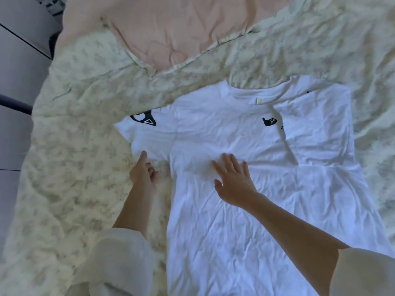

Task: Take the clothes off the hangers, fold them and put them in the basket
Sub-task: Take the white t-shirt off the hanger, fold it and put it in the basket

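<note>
2 hands work on 1 white T-shirt (245,189) lying flat on the bed (70,146). The left hand (142,174), index out and other fingers curled, gripping nothing, touches the left sleeve (147,137), probably to fold it. The right hand (234,180) lies open, pressing the chest flat.

Home bedroom, rumpled floral duvet (70,146), pink sheet (171,28)

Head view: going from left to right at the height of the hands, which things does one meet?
Floral bedding → left hand → right hand → folded-over right side of the white T-shirt → floral bedding again.
</note>
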{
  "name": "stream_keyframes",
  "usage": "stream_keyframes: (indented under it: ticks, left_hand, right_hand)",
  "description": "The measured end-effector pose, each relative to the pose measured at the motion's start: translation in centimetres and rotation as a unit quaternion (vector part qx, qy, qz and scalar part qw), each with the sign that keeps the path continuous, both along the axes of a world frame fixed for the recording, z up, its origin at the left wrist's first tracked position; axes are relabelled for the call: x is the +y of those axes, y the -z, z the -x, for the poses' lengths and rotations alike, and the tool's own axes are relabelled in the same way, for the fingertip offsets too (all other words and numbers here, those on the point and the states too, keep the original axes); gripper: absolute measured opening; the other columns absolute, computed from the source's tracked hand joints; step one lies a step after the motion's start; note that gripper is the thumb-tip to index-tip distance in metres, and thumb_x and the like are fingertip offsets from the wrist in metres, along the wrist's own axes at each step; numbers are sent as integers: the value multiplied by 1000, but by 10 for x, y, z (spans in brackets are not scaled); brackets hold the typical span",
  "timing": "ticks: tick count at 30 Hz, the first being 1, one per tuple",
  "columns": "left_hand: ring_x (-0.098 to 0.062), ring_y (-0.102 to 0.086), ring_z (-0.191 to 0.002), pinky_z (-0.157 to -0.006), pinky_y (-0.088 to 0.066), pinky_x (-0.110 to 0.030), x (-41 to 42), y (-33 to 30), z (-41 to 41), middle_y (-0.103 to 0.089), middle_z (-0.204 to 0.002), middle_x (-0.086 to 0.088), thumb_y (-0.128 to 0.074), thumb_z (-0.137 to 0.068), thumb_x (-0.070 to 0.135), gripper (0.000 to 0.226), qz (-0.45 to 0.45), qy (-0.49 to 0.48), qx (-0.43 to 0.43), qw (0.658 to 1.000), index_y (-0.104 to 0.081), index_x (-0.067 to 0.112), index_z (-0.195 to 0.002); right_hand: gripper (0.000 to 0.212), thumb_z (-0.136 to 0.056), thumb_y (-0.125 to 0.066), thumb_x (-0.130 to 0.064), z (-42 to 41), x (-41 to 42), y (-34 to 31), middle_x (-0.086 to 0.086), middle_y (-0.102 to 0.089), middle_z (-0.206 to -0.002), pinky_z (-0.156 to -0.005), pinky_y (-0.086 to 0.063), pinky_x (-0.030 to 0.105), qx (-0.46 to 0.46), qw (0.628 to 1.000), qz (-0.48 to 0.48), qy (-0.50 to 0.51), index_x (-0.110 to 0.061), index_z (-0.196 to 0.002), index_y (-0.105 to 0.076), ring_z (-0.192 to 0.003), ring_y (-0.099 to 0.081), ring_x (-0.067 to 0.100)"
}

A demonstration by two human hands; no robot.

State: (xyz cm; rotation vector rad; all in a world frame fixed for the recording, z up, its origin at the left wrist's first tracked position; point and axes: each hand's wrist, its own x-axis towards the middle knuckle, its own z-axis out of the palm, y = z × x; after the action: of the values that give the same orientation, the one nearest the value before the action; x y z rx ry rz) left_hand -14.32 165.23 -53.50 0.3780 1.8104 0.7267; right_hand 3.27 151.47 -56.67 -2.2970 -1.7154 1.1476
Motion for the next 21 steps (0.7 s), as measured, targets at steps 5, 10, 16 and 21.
stream_keyframes:
  ticks: [5, 10, 16, 21]
  left_hand:
    - [-9, -55, -61, -56, -45, -19, 24, -10, 6, -60, -76, 3, -64, -88, 22, 11, -33, -16, -166, 985, -60, 13, -92]
    - [4, -50, -67, -62, -39, -12, -4, -29, -45, -53, -78, 15, -55, -88, 9, 19, -280, 419, 28, 863, -52, 28, -90]
    - [-9, -54, -109, -92, -37, -22, -21, -22, -66, -62, -115, 5, -53, -93, 30, 26, -245, 606, 93, 751, -64, 21, -114]
    - [-17, -53, -109, -89, -40, -27, -4, -2, -57, -54, -117, -2, -50, -95, 24, 35, -150, 580, 141, 788, -52, 9, -126]
  right_hand:
    - [51, -97, -37, -25, -4, 9, 9, 1, -6, -159, -117, -4, 43, 81, 995, -2, 59, -23, -147, -25, -146, 2, 18]
    - [28, -95, -41, -17, -18, 20, -14, 10, -65, -112, -103, -37, 36, 375, 795, -86, 469, -10, -113, -62, -115, -55, 24]
    - [33, -98, -34, -35, -53, 14, -16, 4, -67, -100, -78, -54, 32, 544, 518, -87, 654, -20, -97, -64, -87, -65, 22]
    - [49, -86, -47, -62, -57, 6, -20, 2, -70, -107, -74, -56, 30, 611, 462, -56, 640, -18, -96, -67, -87, -68, 22]
